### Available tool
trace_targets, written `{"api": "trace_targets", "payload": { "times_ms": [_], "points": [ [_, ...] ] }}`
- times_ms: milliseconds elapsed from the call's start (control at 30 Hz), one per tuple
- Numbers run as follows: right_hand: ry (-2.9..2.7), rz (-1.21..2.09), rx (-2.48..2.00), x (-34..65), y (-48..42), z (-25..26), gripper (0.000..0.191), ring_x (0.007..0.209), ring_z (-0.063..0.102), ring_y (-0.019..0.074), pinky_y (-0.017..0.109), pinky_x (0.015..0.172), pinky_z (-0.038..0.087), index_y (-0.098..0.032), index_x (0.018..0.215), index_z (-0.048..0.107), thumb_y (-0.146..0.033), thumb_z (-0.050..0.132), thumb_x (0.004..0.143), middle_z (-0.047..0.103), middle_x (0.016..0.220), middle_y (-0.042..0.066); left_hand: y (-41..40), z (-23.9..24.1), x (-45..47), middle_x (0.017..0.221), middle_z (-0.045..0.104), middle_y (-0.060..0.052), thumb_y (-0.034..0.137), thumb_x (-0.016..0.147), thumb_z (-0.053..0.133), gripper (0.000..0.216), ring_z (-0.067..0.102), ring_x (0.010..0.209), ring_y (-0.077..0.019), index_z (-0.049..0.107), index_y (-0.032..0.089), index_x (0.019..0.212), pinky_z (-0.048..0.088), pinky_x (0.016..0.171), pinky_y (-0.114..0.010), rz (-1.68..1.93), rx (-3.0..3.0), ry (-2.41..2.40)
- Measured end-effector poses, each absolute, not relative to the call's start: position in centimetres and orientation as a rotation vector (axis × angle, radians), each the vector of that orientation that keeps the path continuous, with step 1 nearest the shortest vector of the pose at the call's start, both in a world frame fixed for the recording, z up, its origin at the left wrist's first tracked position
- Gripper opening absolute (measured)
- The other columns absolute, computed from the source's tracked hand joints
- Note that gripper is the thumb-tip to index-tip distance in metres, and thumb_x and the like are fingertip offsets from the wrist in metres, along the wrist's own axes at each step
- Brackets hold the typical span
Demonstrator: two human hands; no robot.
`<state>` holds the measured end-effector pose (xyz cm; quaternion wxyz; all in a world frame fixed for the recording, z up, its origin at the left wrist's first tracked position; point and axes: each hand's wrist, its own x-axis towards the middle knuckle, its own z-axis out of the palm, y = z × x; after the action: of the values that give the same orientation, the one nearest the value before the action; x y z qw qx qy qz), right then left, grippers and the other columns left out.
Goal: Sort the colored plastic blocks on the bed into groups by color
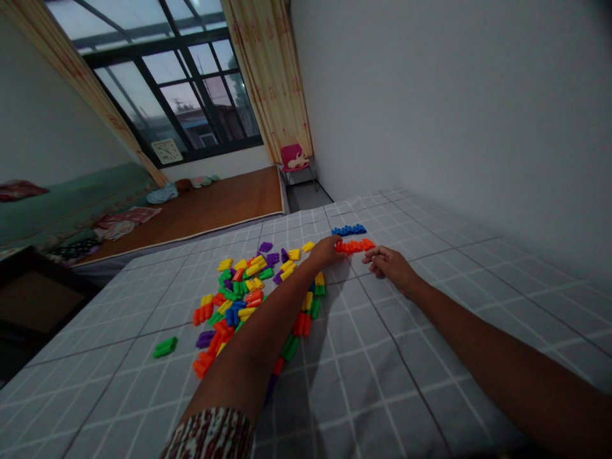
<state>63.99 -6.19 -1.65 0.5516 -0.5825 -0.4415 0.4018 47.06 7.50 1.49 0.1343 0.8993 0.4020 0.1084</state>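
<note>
A row of orange toy building blocks (pixel 356 246) lies on the checked cloth, between my two hands. My left hand (pixel 327 251) is closed at the row's left end, fingers on the last block; part of that grip is hidden. By the right end is my right hand (pixel 389 266), its fingers loosely bent and apart, with nothing visible in them. Just beyond the orange row lies a row of blue blocks (pixel 349 230). Left of and beneath my left forearm spreads a pile of mixed blocks (pixel 239 288) in yellow, green, purple, orange and blue.
A single green block (pixel 165 347) lies apart on the left of the checked cloth (pixel 382 370). A pale wall (pixel 454 115) borders the right side. Farther back are a brown-matted platform (pixel 229 197), a pink chair (pixel 291 153) and a window. A dark cabinet (pixel 43 299) stands at left.
</note>
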Motion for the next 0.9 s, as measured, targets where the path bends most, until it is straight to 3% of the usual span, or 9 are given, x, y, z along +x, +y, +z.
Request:
{"api": "trace_targets", "payload": {
  "times_ms": [133, 500, 733, 900],
  "points": [
    [-1.034, 0.952, -1.366, 64.1, -6.2, -1.7, 0.018, 0.059, 0.056, 0.0099, 0.019, 0.046, 0.040, -0.019, 0.089, 0.060, -0.025, 0.055, 0.072, 0.071, 0.088, 0.007, 7.7, 1.9, 47.4, 0.118, 0.067, -0.005, 0.037, 0.078, 0.066, 0.044, 0.064, 0.103, -0.0212, 0.060, 0.022, 0.119, 0.051, 0.084, -0.029, 0.349, 2.591, 1.174],
    [-1.119, 0.973, -1.371, 63.9, -6.0, -2.6, 0.019, 0.062, 0.058, 0.0100, 0.019, 0.049, 0.043, -0.020, 0.092, 0.060, -0.025, 0.055, 0.073, 0.071, 0.092, 0.005, 7.3, 1.9, 49.1, 0.117, 0.067, -0.006, 0.032, 0.077, 0.068, 0.041, 0.063, 0.104, -0.0226, 0.060, 0.021, 0.116, 0.050, 0.088, -0.032, 0.404, 2.602, 1.168],
    [-1.128, 0.987, -1.380, 63.8, -6.2, -2.2, 0.020, 0.061, 0.057, 0.0094, 0.018, 0.048, 0.042, -0.021, 0.093, 0.059, -0.023, 0.053, 0.075, 0.071, 0.093, 0.004, 8.5, 2.7, 47.7, 0.124, 0.064, -0.004, 0.031, 0.080, 0.064, 0.045, 0.061, 0.109, -0.0191, 0.057, 0.022, 0.124, 0.048, 0.093, -0.028, 0.440, 2.583, 1.109],
    [-1.161, 0.990, -1.386, 63.5, -6.2, -2.4, 0.017, 0.064, 0.058, 0.0100, 0.018, 0.050, 0.044, -0.021, 0.091, 0.059, -0.023, 0.053, 0.075, 0.071, 0.093, 0.004, 8.3, 1.6, 46.9, 0.120, 0.066, -0.005, 0.031, 0.077, 0.068, 0.044, 0.064, 0.104, -0.0203, 0.061, 0.021, 0.120, 0.050, 0.090, -0.030, 0.386, 2.566, 1.115]
  ]
}}
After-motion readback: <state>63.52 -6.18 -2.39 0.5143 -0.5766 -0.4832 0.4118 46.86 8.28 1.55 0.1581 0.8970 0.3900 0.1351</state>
